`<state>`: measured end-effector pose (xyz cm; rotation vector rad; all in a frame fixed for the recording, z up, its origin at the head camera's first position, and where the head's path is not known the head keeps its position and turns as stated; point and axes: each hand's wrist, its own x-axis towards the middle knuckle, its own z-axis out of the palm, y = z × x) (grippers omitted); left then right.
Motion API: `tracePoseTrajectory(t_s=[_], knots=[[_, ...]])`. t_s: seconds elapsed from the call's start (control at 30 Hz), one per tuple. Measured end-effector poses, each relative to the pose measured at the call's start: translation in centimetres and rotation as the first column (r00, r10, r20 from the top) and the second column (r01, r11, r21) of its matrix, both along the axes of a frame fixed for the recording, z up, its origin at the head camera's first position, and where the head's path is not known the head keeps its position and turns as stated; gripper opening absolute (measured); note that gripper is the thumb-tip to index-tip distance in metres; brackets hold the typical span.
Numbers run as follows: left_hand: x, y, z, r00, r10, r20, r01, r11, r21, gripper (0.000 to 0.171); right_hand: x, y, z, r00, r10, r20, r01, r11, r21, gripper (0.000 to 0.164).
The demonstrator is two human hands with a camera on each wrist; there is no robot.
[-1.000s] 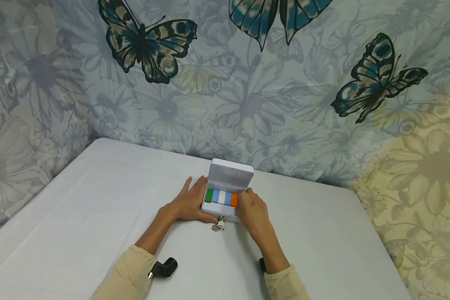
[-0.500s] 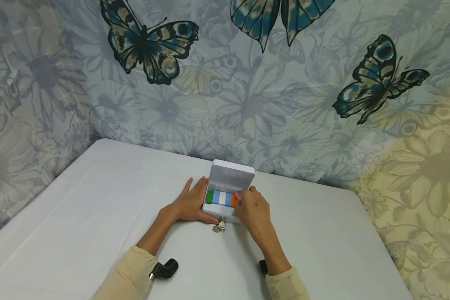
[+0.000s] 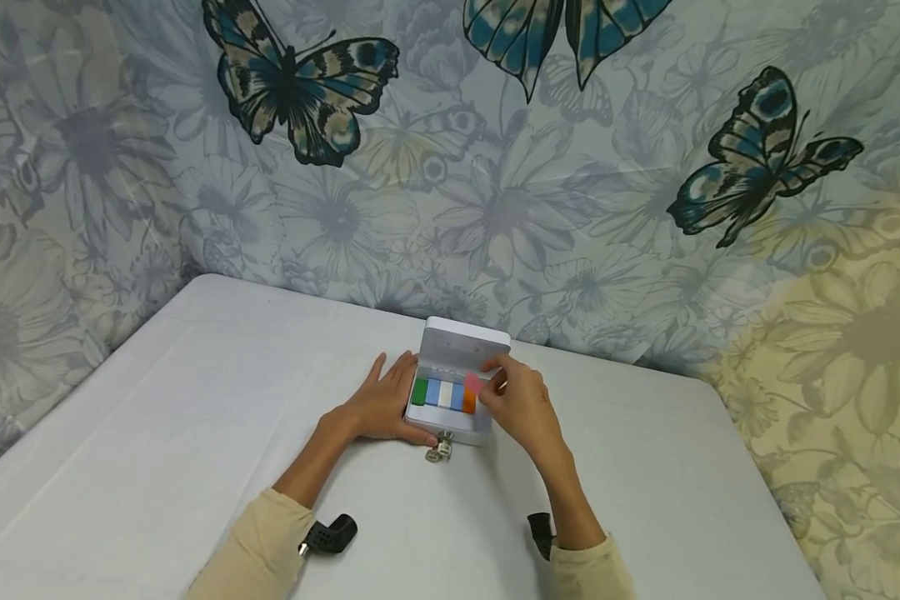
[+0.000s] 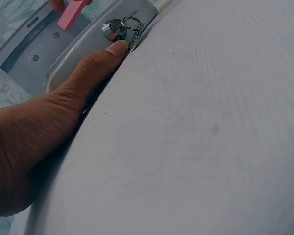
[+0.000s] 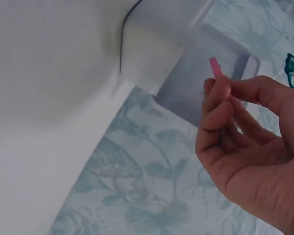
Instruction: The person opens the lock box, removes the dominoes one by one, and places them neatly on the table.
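Observation:
A small white lockbox (image 3: 470,435) stands on the table with its lid (image 3: 461,343) raised. In it lies a row of flat blocks: a green block (image 3: 419,392), blue ones with a white block (image 3: 446,394) between them, and an orange block (image 3: 469,401). My right hand (image 3: 523,408) pinches a pink block (image 5: 215,67) between thumb and fingertips, just above the row's right end. Along the box's left side rests my left hand (image 3: 381,408), fingers extended and the thumb along the front wall. Keys (image 3: 438,452) hang from the lock (image 4: 114,30) near the thumb tip.
The white table (image 3: 195,400) spreads around the box. Its back edge meets a wall hanging (image 3: 495,208) printed with butterflies and flowers, close behind the lid. Black wrist mounts (image 3: 332,535) sit at both sleeves.
My right hand has drawn back up and to the right from the box's right end, and the pink block in its fingers now shows clearly. The left hand stays in place.

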<state>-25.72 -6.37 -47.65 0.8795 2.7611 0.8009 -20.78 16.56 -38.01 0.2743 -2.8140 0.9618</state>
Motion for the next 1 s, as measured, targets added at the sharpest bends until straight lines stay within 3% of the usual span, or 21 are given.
tracePoseTrajectory(t_s=[0.37,0.63,1.0], knots=[[-0.2,0.0,-0.4,1.000,0.003,-0.012,-0.003,1.000,-0.010,0.132,-0.1,1.2,1.0,0.996,0.051,0.067,-0.044,0.994,-0.100,0.030],[-0.2,0.0,-0.4,1.000,0.003,-0.015,-0.003,1.000,-0.013,0.132,-0.1,1.4,1.5,0.989,0.055,0.138,-0.045,0.997,-0.069,0.055],[-0.2,0.0,-0.4,1.000,0.004,-0.010,-0.004,1.000,0.000,0.133,0.1,2.6,2.3,0.988,0.027,0.149,-0.008,0.993,-0.122,0.048]])
